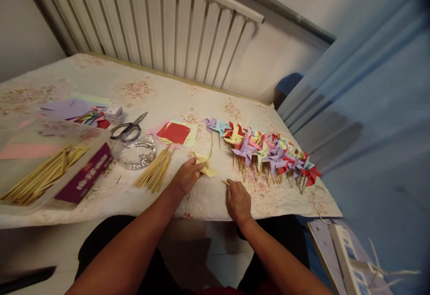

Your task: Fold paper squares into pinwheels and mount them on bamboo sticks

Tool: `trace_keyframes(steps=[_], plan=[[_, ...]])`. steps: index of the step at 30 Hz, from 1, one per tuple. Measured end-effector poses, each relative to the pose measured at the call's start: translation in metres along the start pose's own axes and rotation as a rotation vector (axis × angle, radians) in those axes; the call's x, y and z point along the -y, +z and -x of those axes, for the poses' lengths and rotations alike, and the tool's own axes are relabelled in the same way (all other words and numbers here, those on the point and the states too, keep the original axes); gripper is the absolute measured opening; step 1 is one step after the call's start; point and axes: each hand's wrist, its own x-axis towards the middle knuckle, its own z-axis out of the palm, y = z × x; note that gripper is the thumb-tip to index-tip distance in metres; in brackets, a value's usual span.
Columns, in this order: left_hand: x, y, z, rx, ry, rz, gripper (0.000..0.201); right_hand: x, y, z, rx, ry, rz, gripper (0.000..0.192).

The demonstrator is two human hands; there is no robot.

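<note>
At the counter's [215,205] near edge: left hand [187,176] pinches a folded yellow paper pinwheel [205,164]; right hand [238,200] grips a thin stick [226,182] just beside it. Loose sticks [155,172] left, finished pinwheels [268,151] right, scissors [129,127] beyond.

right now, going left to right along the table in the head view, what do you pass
clear tray of sticks → scissors → loose bundle of sticks → red paper squares → left hand holding a yellow folded paper → right hand pinching a stick → row of finished pinwheels
</note>
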Motion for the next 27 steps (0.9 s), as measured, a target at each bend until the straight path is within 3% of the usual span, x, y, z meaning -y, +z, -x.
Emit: trace_keyframes(steps=[8, 27], plan=[[0.0022, -0.0047, -0.0039, -0.047, -0.043, 0.029, 0.035, 0.0008, -0.0004, 0.0004, 0.009, 0.007, 0.013, 0.031], [-0.0042, -0.0023, 0.0006, 0.036, -0.023, 0.019, 0.036, -0.0015, 0.0044, 0.0031, -0.049, 0.001, -0.006, 0.032]])
